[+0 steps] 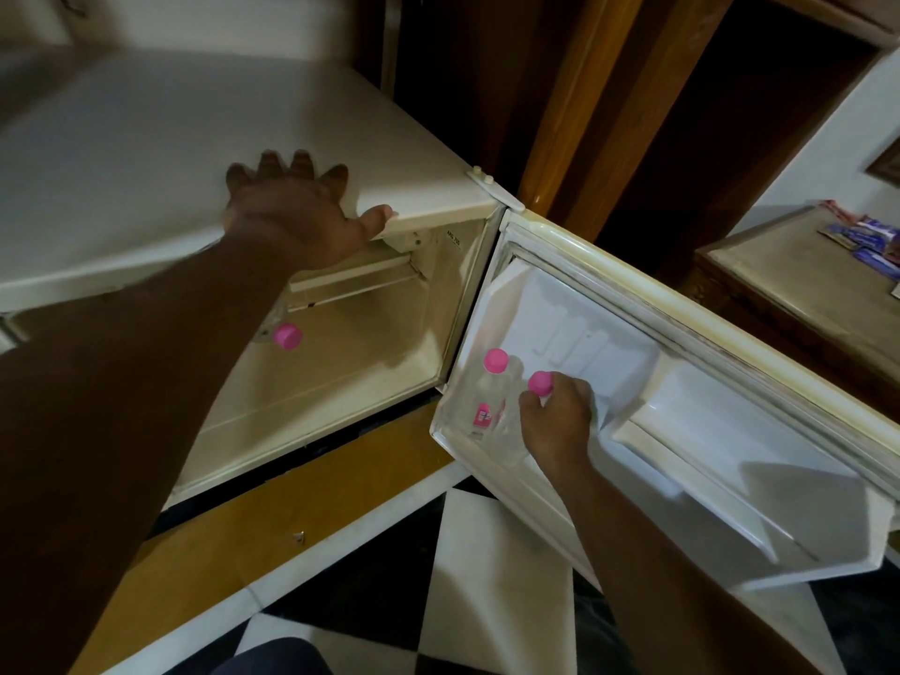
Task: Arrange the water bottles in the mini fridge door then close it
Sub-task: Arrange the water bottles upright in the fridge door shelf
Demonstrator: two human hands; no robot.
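Floor tiles in black and white [487, 601] fill the bottom of the view, closest to the person, beneath two bare forearms reaching forward. Next out, the right hand [557, 421] is closed around a clear plastic water bottle with a pink cap [540, 383], gripping it just under the cap and standing it in the lower shelf of the cream-white mini fridge door [730, 431], which hangs wide open to the right. Touching it on the hinge side stands a second clear bottle with a pink cap and a pink label [489, 387], upright and already seated in the same shelf. Judging by this, the step in hand is settling the held bottle beside its neighbour. A third clear bottle with a pink cap [287, 336] is inside the cream-lined fridge cavity [350, 372], partly hidden behind the left forearm, so its pose cannot be told; it probably needs moving to the door next, which would call for the right hand to let go, reach into the cavity, and find room further along the shelf. Only then does closing the door make sense. Farther off, the left hand [292, 211] rests open and flat, fingers spread, on the white top of the fridge [170, 138], holding nothing, thumb hooked over the front edge as if bracing. Beyond, at the far right, a wooden side cabinet with a pale worktop [779, 270] carries some blue and red packets [867, 236].
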